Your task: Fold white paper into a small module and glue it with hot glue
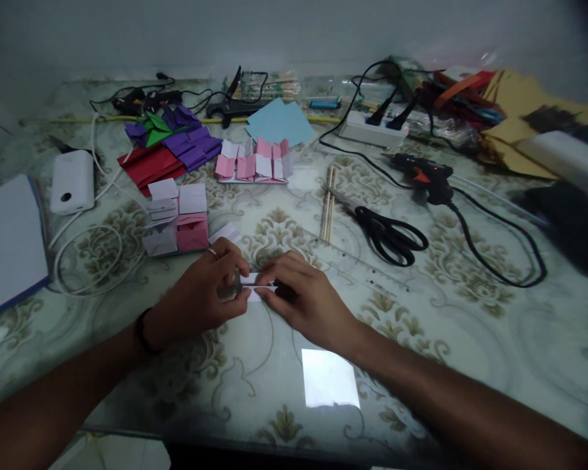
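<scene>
Between my two hands is a small folded white paper [253, 293], with a dark slit running along its middle. My left hand [210, 287] pinches its left end between thumb and fingers. At the other end, my right hand [301, 297] has thumb and fingertips closed on the paper. Just beyond my left hand stands a group of pink and white folded papers [193, 232], with a loose pale folded piece [227, 233] beside it. A bright white square [330, 378] shows on the table below my right hand; whether it is paper or reflected light I cannot tell.
Black-handled scissors [389, 235], wooden sticks [328, 205] and a clear ruler [367, 264] lie right of centre. A glue gun [428, 177] with a looping cord is further right. Purple folded papers [193, 147], a white power bank [72, 183] and a power strip [375, 130] are behind.
</scene>
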`<state>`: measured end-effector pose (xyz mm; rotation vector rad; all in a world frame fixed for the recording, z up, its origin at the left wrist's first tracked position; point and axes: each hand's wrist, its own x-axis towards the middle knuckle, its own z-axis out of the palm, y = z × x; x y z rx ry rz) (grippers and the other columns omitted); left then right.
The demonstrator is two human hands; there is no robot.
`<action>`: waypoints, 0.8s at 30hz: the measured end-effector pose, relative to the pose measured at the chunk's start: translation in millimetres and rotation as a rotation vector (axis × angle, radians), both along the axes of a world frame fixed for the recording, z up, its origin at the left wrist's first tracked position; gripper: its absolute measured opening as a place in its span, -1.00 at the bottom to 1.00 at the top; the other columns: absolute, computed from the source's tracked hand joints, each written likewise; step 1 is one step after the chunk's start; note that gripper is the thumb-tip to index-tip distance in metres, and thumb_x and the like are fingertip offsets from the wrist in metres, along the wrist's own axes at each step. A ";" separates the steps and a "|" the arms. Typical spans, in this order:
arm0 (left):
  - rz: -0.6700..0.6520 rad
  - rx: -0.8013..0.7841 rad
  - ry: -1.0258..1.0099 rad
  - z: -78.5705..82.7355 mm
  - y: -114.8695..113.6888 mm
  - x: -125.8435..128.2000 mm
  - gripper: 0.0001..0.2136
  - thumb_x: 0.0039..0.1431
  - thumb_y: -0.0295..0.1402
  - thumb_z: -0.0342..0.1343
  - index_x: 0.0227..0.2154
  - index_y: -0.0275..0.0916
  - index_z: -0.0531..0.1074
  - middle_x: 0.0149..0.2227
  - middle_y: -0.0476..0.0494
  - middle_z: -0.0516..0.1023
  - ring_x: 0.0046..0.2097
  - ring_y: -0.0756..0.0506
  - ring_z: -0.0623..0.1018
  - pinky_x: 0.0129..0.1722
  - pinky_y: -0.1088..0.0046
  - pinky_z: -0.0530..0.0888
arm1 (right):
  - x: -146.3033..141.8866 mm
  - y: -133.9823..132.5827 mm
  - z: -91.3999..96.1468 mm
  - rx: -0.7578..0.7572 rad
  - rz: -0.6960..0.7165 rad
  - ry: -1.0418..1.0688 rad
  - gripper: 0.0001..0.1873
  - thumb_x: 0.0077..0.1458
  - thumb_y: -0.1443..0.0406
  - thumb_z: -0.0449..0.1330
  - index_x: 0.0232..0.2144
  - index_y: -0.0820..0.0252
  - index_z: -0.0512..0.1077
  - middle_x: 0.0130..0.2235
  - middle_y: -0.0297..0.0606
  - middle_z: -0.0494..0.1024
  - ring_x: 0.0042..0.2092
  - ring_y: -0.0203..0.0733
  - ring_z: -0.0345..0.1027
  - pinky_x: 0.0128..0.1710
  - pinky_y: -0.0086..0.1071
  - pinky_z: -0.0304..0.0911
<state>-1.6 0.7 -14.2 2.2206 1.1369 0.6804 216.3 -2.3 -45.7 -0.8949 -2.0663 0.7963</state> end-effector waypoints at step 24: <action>-0.074 0.121 0.279 -4.6 -6.0 -1.0 -0.90 0.34 -0.49 0.11 -0.30 -0.23 0.48 -0.30 -0.06 0.57 -0.31 -0.07 0.55 -0.29 0.39 0.40 | 4.5 4.7 -2.2 0.196 0.105 -0.239 -0.76 0.44 0.25 0.11 -0.23 0.22 0.52 -0.28 -0.13 0.57 -0.24 -0.10 0.43 -0.25 -0.26 0.38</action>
